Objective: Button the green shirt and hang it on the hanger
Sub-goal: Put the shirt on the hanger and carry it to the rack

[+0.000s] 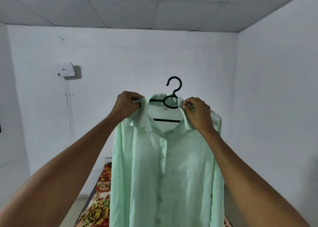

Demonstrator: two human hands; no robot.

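The pale green shirt (165, 171) hangs in front of me at arm's length, its front placket buttoned down the middle. A black plastic hanger (173, 96) sits inside the collar, its hook sticking up above the neckline and its bar visible through the neck opening. My left hand (128, 104) pinches the left side of the collar at the shoulder. My right hand (196, 111) pinches the right side of the collar. The hanger's shoulders are hidden under the fabric. The shirt's lower part runs out of the frame.
A bed with a red and yellow floral cover (98, 201) lies below and behind the shirt. A white box (66, 70) with hanging cables is fixed to the far white wall at the left. White walls close in on both sides.
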